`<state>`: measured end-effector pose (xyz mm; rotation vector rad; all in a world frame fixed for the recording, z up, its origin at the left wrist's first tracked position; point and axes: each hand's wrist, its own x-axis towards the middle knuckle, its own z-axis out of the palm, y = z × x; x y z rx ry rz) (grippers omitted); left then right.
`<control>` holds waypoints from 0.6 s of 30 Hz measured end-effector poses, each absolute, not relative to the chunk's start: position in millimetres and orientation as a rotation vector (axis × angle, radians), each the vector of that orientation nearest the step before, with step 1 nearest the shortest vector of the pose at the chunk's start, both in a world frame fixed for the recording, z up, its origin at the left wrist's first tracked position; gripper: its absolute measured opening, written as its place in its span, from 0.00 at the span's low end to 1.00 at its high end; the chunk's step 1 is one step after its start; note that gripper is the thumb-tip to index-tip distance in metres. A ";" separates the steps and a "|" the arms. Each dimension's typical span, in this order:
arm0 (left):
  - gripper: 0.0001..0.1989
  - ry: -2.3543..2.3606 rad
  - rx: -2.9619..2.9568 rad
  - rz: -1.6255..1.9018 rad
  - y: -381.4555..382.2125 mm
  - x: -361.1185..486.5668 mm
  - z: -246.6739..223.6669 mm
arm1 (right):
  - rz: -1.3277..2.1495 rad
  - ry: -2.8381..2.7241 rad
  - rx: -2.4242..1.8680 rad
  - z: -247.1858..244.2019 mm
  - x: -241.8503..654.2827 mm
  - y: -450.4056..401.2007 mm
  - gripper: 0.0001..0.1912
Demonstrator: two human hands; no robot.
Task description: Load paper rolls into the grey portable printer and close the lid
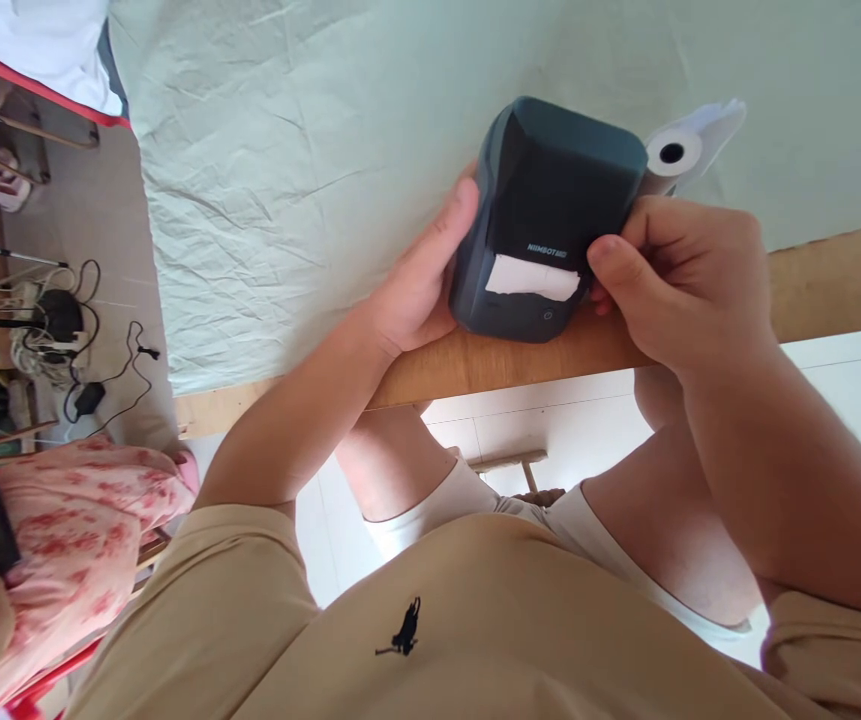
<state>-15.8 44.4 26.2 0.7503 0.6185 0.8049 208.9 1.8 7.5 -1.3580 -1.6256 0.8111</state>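
Note:
A dark label printer (565, 180) is held up at the table's front edge, tilted toward me. White paper (533, 278) with a torn edge sticks out of its slot, above a power button. My left hand (430, 265) grips the printer's left side, thumb along the edge. At the right side, my right hand (681, 270) has its fingers curled and its thumb against the printer's lower right edge. Just behind that hand lies a white paper roll (674, 153) with a loose end, touching or close to the printer.
A pale green cloth (287, 180) covers the wooden table (475, 365). Cables and a black adapter (89, 400) lie on the left. A person in a pink floral garment (77, 510) sits at lower left. White fabric (47, 45) is at top left.

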 end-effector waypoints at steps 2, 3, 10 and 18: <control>0.16 0.626 0.733 0.772 47.6 -16.5 21.3 | 0.833 -1.588 -1.334 5.5 207.7 1.5 0.29; 0.19 0.646 0.721 0.771 48.7 -16.7 19.4 | 0.844 -1.550 -1.314 4.7 206.5 1.6 0.30; 0.31 0.756 0.730 0.805 49.6 -14.6 19.7 | 0.901 -1.504 -1.254 4.9 200.7 2.0 0.35; 0.23 0.759 0.665 0.862 47.6 -10.1 25.9 | 0.730 -1.450 -1.255 16.6 194.4 -6.7 0.28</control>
